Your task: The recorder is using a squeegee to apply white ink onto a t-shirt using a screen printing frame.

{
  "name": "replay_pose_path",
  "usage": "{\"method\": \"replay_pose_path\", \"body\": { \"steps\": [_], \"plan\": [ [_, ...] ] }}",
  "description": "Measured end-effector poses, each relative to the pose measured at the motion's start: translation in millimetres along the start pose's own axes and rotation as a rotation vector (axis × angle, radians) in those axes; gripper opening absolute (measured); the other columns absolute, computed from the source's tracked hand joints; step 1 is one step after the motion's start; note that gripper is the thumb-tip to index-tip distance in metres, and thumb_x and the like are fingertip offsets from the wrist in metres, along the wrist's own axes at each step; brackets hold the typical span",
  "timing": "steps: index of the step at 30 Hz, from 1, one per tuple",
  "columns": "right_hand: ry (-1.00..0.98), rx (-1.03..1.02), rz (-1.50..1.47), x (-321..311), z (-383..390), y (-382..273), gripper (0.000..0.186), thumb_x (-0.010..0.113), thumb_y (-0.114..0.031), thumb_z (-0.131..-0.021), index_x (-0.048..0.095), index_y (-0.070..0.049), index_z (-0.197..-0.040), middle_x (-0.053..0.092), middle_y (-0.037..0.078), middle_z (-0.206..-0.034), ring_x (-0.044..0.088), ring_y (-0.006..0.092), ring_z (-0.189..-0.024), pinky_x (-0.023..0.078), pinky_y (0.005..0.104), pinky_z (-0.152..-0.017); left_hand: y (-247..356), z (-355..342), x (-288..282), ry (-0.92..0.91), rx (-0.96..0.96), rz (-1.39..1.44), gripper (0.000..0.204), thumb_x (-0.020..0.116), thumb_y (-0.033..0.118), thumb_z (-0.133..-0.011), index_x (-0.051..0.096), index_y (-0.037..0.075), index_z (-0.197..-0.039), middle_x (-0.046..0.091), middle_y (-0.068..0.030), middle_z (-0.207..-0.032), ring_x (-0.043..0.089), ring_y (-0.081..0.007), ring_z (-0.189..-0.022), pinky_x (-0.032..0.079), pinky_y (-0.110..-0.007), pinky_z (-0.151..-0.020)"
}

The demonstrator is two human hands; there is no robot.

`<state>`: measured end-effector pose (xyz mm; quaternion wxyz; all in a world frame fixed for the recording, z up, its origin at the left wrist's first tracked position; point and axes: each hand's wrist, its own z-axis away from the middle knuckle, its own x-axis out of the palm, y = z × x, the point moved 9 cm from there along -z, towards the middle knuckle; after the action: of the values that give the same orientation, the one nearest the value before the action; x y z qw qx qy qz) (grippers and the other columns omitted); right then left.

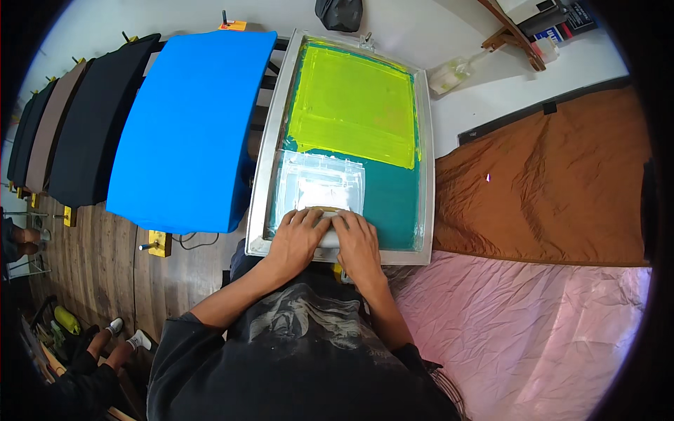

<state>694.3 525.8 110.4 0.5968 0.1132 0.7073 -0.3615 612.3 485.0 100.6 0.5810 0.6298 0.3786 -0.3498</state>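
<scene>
Both of my hands are closed over a squeegee [328, 240], side by side at the near end of a metal-framed printing screen [267, 168]. My left hand [298, 242] and my right hand [358, 244] have their thumbs close together at its middle. A light-coloured strip of the squeegee shows between them; their fingers cover the rest. Just beyond the fingertips, a patch of white ink [330, 184] lies on the screen's dark green surface [393, 203]. Farther off, a large rectangle of yellow-green ink [353, 102] covers the far half.
Left of the screen, a blue shirt [193, 133] covers a board, followed by a black shirt [102, 126] and several others. A brown cloth [547, 189] hangs at right above a pinkish wrinkled sheet [519, 337]. Another person's legs [112, 347] show lower left.
</scene>
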Motion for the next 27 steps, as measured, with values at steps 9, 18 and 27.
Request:
{"method": "replay_pose_path", "body": {
  "steps": [9,18,27],
  "plan": [
    [0.039,0.002,0.045,10,-31,0,0.033,0.060,0.000,-0.076,0.057,-0.003,-0.108,0.057,0.015,-0.113,0.054,0.0328,-0.109,0.045,0.0444,-0.085,-28,-15,-10,0.065,-0.044,0.010,0.046,0.056,-0.005,-0.074,0.060,0.006,-0.118,0.061,-0.0145,-0.120,0.058,-0.0342,-0.111,0.042,-0.043,-0.095],
    [-0.079,0.001,-0.095,4,2,-10,0.041,0.064,0.004,-0.069,0.056,-0.004,-0.109,0.056,0.016,-0.112,0.054,0.0340,-0.109,0.045,0.0452,-0.087,-8,12,-10,-0.099,-0.092,0.060,0.047,0.057,-0.005,-0.072,0.062,0.005,-0.118,0.064,-0.0157,-0.115,0.061,-0.0332,-0.107,0.046,-0.042,-0.092],
    [0.004,-0.028,-0.015,7,-52,11,0.032,0.060,0.003,-0.074,0.059,-0.004,-0.105,0.059,0.013,-0.104,0.057,0.0326,-0.101,0.046,0.0454,-0.079,-37,-37,-19,0.001,-0.105,0.099,0.041,0.051,-0.008,-0.074,0.063,0.003,-0.112,0.065,-0.0183,-0.109,0.063,-0.0372,-0.097,0.050,-0.043,-0.083]
  ]
}}
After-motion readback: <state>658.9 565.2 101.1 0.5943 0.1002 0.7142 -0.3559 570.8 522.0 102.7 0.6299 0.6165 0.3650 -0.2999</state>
